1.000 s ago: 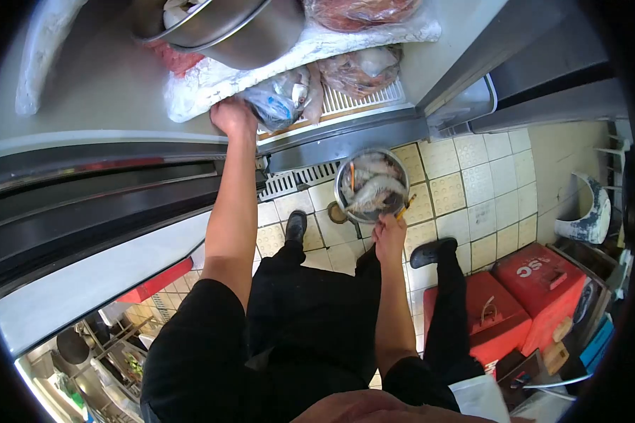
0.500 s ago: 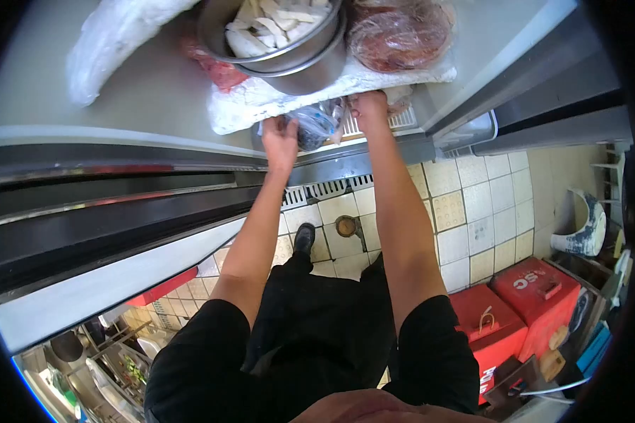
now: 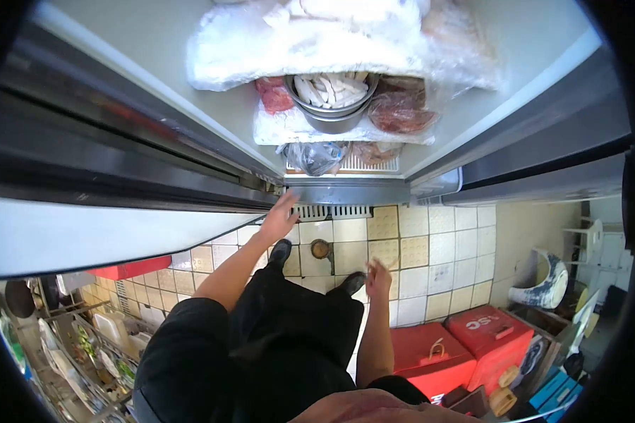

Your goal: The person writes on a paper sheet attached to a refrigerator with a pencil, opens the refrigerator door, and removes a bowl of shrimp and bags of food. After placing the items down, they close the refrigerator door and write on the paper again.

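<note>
My left hand (image 3: 280, 218) is in front of the lower edge of an open freezer (image 3: 346, 193), its fingers stretched out and holding nothing. Lower and to the right, my right hand (image 3: 379, 277) hangs over the floor with its fingers curled in; no object shows in it. On the freezer's bottom rack lies a clear plastic bag (image 3: 316, 158) with dark contents. Beside it is a wrapped brownish piece (image 3: 375, 152). Above these, a metal pot (image 3: 334, 121) of white strips (image 3: 331, 90) stands between red meat (image 3: 275, 95) and a bagged chunk of meat (image 3: 403, 109) on a frosty shelf.
Frosted white packages (image 3: 310, 46) fill the upper shelf. An open door (image 3: 106, 240) extends on the left. Two red boxes (image 3: 430, 356) stand at lower right, and crates of goods (image 3: 99, 338) at lower left. Tiled floor (image 3: 416, 243) with a round drain (image 3: 320, 249) lies below.
Both hands have come out of the freezer's bottom level, away from the plastic bag, which stays on the rack. The view has pulled back, showing more shelves and both shoes.
</note>
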The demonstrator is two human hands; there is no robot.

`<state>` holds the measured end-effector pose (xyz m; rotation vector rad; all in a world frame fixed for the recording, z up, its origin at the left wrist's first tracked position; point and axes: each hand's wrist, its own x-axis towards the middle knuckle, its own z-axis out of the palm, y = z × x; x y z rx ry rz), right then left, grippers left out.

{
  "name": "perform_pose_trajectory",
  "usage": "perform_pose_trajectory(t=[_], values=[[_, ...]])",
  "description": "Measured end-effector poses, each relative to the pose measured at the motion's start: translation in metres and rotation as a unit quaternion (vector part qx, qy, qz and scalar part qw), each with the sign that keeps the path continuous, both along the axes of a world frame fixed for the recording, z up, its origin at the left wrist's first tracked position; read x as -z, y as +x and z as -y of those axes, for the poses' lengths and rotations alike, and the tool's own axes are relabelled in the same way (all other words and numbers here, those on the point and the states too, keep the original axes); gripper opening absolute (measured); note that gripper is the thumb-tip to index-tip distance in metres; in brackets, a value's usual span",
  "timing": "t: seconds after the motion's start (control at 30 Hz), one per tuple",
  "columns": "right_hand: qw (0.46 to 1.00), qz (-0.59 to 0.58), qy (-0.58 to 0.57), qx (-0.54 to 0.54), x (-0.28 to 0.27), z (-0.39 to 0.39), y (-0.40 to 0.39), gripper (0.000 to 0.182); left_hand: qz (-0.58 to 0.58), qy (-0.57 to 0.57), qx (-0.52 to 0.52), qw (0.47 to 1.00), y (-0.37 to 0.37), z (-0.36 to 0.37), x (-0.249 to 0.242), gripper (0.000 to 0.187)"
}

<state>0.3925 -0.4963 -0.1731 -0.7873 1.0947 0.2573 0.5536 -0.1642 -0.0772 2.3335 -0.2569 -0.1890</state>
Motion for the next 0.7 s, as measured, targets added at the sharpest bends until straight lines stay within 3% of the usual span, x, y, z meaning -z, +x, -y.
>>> perform_pose_trajectory(t=[0.07,0.13,0.2,0.27,0.3,0.33,0.37,0.43,0.47,0.5,0.57,0.67,0.7], values=[[0.996,-0.089,-0.012,0.026,-0.029,0.022,-0.045,0.016,-0.072,0.070,0.038,0.994,-0.060,-0.059,0.015,0.046],[0.994,-0.101,-0.026,0.033,-0.027,0.052,-0.086,0.017,-0.175,0.156,0.017,0.972,-0.124,-0.130,0.016,0.045],[0.990,-0.134,-0.048,0.012,-0.035,0.079,-0.110,0.019,-0.219,0.211,-0.101,0.947,-0.206,-0.217,0.025,0.046],[0.981,-0.161,-0.091,-0.058,-0.046,0.101,-0.137,0.018,-0.317,0.246,-0.248,0.882,-0.266,-0.286,-0.006,0.045],[0.974,-0.175,-0.110,-0.090,-0.053,0.104,-0.145,0.017,-0.283,0.335,-0.206,0.875,-0.290,-0.322,-0.025,0.042],[0.966,-0.180,-0.130,-0.132,-0.065,0.105,-0.149,0.015,-0.305,0.077,-0.491,0.813,-0.308,-0.341,-0.047,0.037],[0.956,-0.184,-0.149,-0.171,-0.076,0.108,-0.157,0.014,-0.281,0.046,-0.541,0.792,-0.320,-0.377,-0.060,0.032],[0.931,-0.180,-0.199,-0.247,-0.091,0.107,-0.173,0.015,-0.165,0.142,-0.439,0.872,-0.340,-0.437,-0.094,0.027],[0.930,-0.176,-0.193,-0.259,-0.096,0.108,-0.180,0.016,-0.108,0.022,-0.587,0.802,-0.333,-0.447,-0.119,0.024],[0.929,-0.173,-0.187,-0.269,-0.100,0.108,-0.190,0.016,-0.047,-0.099,-0.707,0.699,-0.316,-0.446,-0.153,0.023],[0.913,-0.195,-0.200,-0.297,-0.101,0.102,-0.204,0.016,0.005,-0.184,-0.743,0.643,-0.307,-0.505,-0.176,0.032],[0.906,-0.178,-0.248,-0.293,-0.099,0.079,-0.218,0.015,0.041,-0.197,-0.754,0.625,-0.267,-0.538,-0.233,0.034],[0.907,-0.162,-0.264,-0.287,-0.102,0.069,-0.219,0.016,0.069,-0.254,-0.710,0.653,-0.253,-0.561,-0.232,0.035]])
